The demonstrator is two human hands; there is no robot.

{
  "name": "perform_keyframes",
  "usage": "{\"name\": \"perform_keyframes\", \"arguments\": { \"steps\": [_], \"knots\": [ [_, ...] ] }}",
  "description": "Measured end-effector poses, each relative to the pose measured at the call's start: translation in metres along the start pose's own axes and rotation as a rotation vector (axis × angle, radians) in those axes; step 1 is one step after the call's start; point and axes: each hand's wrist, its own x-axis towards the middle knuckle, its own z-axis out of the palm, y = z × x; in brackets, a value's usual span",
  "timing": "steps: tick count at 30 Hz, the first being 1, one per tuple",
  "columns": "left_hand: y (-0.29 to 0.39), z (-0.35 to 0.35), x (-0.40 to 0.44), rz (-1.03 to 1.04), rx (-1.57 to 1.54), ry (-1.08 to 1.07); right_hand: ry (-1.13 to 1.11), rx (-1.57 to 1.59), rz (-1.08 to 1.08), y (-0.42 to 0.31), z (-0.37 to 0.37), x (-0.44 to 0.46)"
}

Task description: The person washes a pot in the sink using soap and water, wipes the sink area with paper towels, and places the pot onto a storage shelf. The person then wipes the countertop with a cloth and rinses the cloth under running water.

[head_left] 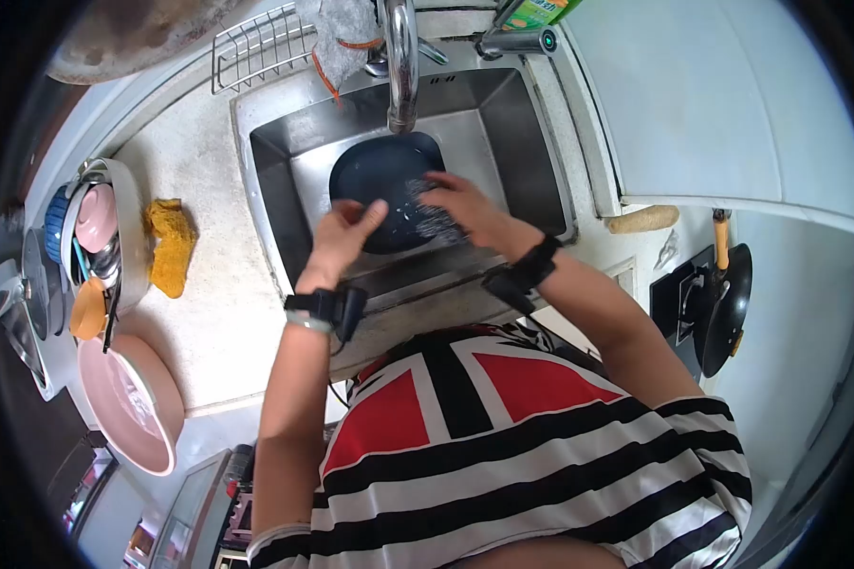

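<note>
Currently | dark rounded pan point(380, 171), white-flecked | left hand point(342, 235) half-open, hold unclear | right hand point(473, 212) closed around silvery mesh point(435, 226)

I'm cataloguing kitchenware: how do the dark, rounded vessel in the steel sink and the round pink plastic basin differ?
Colour: the dark, rounded vessel is blackish; the round plastic basin is pale pink.
Place: the vessel lies in the steel sink, beneath the left hand and right hand; the basin is well left, away from both.
Both have rounded outlines.
</note>
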Motion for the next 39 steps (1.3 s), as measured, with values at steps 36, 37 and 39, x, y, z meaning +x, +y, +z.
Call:
{"name": "perform_keyframes", "arguments": {
  "steps": [36,37,39],
  "knots": [
    [0.081,0.011,0.025,-0.330,-0.480,-0.307,-0.017,-2.366,-0.448,-0.074,-0.169,0.119],
    [0.083,0.008,0.023,-0.328,-0.369,-0.363,-0.123,-2.278,-0.160,-0.065,-0.160,0.096],
    [0.081,0.003,0.007,-0.272,-0.325,-0.350,-0.317,-2.187,-0.325,-0.006,-0.186,0.062]
  ]
}}
